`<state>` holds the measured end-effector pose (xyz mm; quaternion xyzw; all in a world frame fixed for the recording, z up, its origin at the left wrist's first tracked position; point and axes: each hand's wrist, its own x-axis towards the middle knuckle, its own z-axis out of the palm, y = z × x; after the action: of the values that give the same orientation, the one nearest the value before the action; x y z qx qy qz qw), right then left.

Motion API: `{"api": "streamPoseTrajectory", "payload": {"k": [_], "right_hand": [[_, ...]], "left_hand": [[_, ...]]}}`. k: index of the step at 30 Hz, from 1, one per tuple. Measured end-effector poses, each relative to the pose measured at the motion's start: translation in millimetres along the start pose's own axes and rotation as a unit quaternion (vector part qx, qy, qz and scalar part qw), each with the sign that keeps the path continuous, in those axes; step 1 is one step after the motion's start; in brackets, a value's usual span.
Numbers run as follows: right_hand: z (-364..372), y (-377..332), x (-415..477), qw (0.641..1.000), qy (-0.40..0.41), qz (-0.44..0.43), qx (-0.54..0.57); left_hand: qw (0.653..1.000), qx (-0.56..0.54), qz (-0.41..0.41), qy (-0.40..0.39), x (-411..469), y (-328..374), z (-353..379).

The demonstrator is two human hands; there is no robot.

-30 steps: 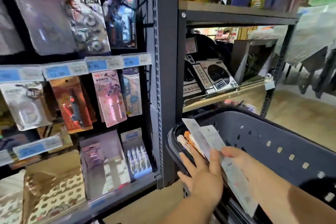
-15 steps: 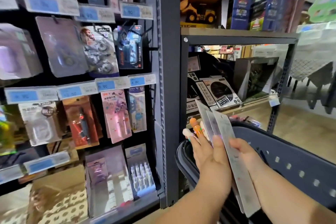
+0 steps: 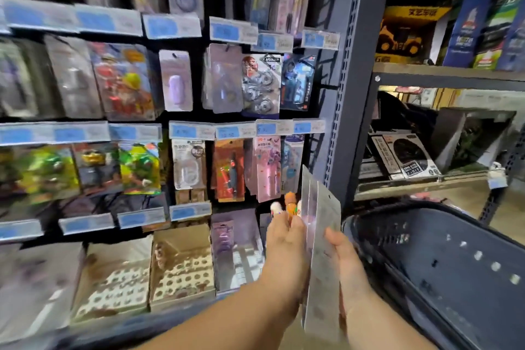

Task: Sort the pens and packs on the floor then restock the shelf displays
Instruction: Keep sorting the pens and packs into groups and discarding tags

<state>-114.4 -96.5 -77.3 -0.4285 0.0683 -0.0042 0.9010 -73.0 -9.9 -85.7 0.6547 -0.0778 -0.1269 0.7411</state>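
Observation:
My left hand (image 3: 285, 247) holds pens (image 3: 290, 204) with white and orange novelty tops that stick up above its fingers. My right hand (image 3: 345, 261) grips a fan of long grey flat packs (image 3: 321, 250), seen from the back, upright between the two hands. Both hands are raised in front of the hanging shelf display (image 3: 227, 128), just below a pink pen pack (image 3: 267, 170) on a hook. The fingertips are hidden behind the packs.
A dark plastic basket (image 3: 443, 264) sits at the right, close to my right hand. A grey steel upright (image 3: 349, 94) splits the hook display from shelves of boxed toys (image 3: 406, 37). Cardboard display boxes (image 3: 181, 267) line the bottom shelf.
Both hands have lifted out of the basket with the pens and packs and moved left towards the hook display. My view has turned left and up.

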Motion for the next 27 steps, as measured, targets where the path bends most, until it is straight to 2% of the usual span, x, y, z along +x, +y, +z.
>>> {"api": "streamPoseTrajectory", "payload": {"k": [3,6,9,11,16,20,24,27], "right_hand": [[14,30,-7,0.999,0.029,0.021,-0.038],[29,50,-17,0.997,0.018,0.068,-0.039],[43,66,-24,0.995,0.000,0.093,-0.039],[49,77,-27,0.995,-0.005,0.096,-0.039],[59,99,-31,0.994,-0.011,0.106,-0.004],[56,107,-32,0.993,-0.020,0.118,-0.012],[49,109,-31,0.989,-0.019,0.139,-0.034],[40,113,-26,0.988,0.000,0.149,-0.051]], "left_hand": [[0.999,0.020,0.002,0.043,-14,-12,-34],[0.998,0.035,-0.017,0.042,-31,-20,-60],[0.997,-0.023,-0.070,0.029,-51,-15,-84],[0.996,-0.041,-0.077,0.038,-59,-17,-99],[0.987,-0.079,-0.079,0.115,-76,-27,-115],[0.980,-0.058,-0.086,0.168,-68,-40,-116],[0.984,-0.004,-0.118,0.134,-58,-46,-117],[0.983,-0.065,-0.152,0.076,-64,-51,-116]]}}
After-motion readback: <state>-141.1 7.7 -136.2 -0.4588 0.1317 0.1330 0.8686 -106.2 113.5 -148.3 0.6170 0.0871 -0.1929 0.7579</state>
